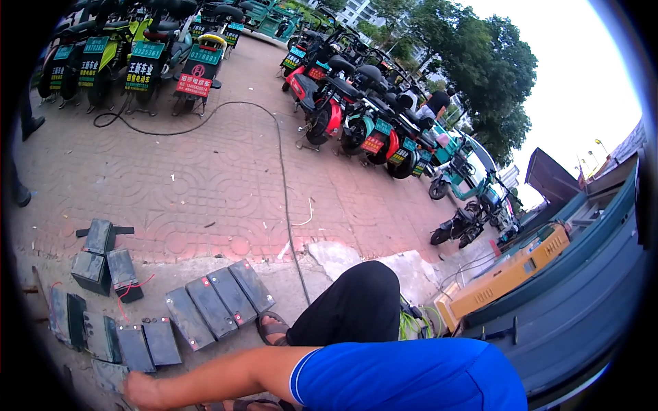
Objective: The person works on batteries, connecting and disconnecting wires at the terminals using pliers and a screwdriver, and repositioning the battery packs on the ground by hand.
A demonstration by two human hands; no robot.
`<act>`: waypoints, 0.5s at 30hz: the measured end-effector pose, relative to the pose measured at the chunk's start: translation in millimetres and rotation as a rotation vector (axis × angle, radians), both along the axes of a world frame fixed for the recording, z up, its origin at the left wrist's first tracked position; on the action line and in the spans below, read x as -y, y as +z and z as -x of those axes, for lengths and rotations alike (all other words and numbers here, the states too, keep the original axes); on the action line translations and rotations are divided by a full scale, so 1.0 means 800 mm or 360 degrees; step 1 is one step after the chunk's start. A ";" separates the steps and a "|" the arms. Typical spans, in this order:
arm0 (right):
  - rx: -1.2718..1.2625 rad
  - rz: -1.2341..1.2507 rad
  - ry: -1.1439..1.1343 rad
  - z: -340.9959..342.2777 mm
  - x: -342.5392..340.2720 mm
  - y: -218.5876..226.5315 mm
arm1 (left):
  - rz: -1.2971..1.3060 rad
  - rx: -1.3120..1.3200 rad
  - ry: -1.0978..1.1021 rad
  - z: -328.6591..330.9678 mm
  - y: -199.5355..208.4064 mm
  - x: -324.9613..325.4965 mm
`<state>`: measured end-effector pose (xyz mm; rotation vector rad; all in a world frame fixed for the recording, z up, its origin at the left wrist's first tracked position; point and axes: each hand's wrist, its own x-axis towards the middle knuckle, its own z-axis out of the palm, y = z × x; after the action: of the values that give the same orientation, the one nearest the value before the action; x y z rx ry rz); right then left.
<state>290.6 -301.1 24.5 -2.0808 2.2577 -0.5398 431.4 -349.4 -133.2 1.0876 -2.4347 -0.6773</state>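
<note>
My right arm stretches leftward from a blue sleeve along the lower edge. At its end my right hand is against the near end of a grey battery at the lower left. Its fingers are hidden, so its grip does not show. Just above lie two dark grey batteries side by side. Several more batteries form a slanted row to their right, with red marks at some terminals. Further left, dusty batteries stand on the ground, and one battery has a red wire. My left hand is out of view.
My bent knee and sandalled foot are beside the battery row. A black cable crosses the paving. Parked electric scooters stand beyond. An orange-yellow case and dark panels are at the right. Someone's legs show far left.
</note>
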 end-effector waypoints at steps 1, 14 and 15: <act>0.0015 0.0020 -0.0015 -0.001 0.000 -0.003 | 0.0007 0.0003 -0.0003 0.000 0.000 -0.001; 0.0233 0.0054 0.0002 0.007 -0.017 0.028 | 0.0195 0.0122 -0.0024 -0.019 0.001 0.004; 0.0235 0.0058 0.0002 0.017 -0.017 0.033 | 0.0143 0.0060 -0.0026 -0.010 0.009 0.002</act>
<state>276.6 -287.9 51.2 -1.9857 2.1808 -0.7140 439.4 -351.1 -126.3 1.0551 -2.4827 -0.5515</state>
